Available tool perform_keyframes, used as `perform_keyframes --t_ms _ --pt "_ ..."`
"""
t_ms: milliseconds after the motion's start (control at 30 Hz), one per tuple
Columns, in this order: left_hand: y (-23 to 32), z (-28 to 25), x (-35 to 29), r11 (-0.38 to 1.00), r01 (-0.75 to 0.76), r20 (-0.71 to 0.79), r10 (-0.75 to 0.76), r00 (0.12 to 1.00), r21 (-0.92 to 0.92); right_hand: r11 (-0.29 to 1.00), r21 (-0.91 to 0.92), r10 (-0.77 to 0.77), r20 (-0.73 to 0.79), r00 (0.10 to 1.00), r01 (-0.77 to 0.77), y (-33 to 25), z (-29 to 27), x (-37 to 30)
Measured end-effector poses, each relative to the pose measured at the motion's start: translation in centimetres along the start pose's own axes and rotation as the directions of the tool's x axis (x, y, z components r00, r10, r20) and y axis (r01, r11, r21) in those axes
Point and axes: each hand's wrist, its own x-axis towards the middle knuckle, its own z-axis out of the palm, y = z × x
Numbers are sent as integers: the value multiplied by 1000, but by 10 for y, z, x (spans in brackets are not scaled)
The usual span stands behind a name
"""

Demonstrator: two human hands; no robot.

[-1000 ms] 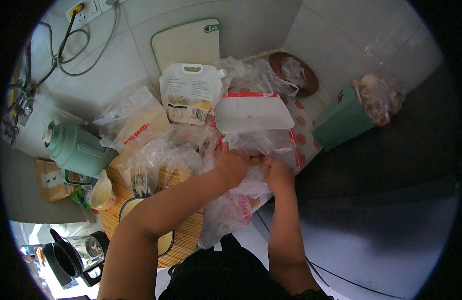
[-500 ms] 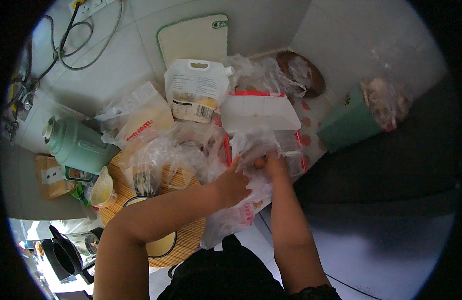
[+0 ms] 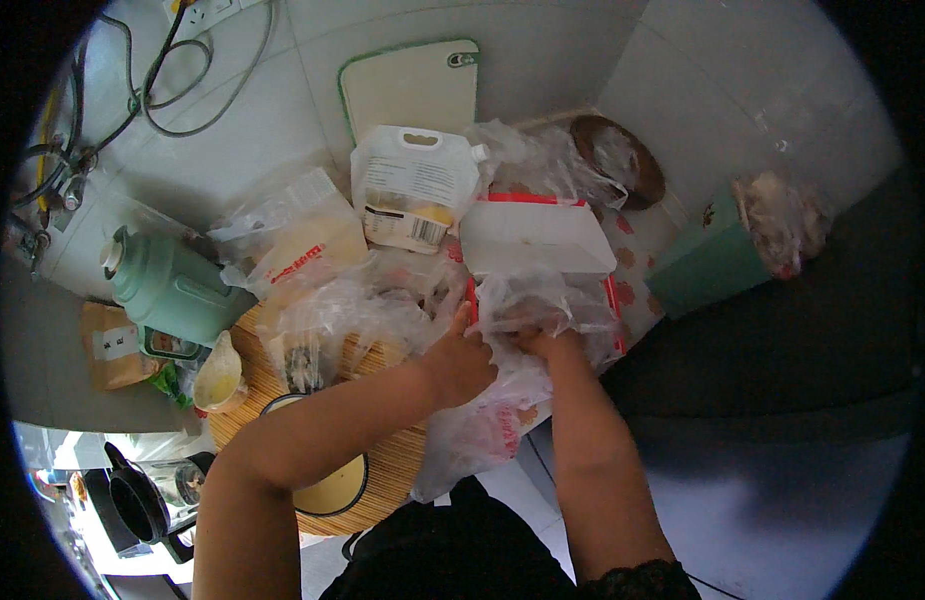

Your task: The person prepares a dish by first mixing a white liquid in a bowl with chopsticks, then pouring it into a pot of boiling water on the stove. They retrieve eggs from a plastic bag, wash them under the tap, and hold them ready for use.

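A clear plastic bag (image 3: 512,378) lies in and over an open white box with red edges (image 3: 527,235). My left hand (image 3: 460,370) is at the bag's left side, with its index finger stretched forward and the other fingers curled on the film. Reaching into the bag's mouth, my right hand (image 3: 554,345) has its fingers hidden under crumpled plastic. Whatever it may hold does not show. Left of the box, more clear plastic bags (image 3: 357,305) are heaped on a round woven bamboo top (image 3: 397,465).
Behind the box stands a white spouted pouch (image 3: 412,185), with a cutting board (image 3: 407,85) against the wall. A green thermos jug (image 3: 172,285) and a pale cup (image 3: 220,375) are at left. A green bin (image 3: 707,255) sits at right. My left forearm crosses a rimmed bowl (image 3: 337,488).
My right hand has gone deeper under the plastic, and the brown round thing seen at its fingertips is now hidden. The view has shifted slightly; my left hand stays at the bag's side.
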Motion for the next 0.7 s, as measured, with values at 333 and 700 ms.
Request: perform_keyframes --t_ms 333,700 --pt "-6 10 -9 999 43 -14 -43 999 -19 656 699 -30 401 915 -285 -24 -45 7" --pt "2 -8 1 1000 15 -17 -15 1000 -2 987 -27 153 -180 972 -160 65 56 41"
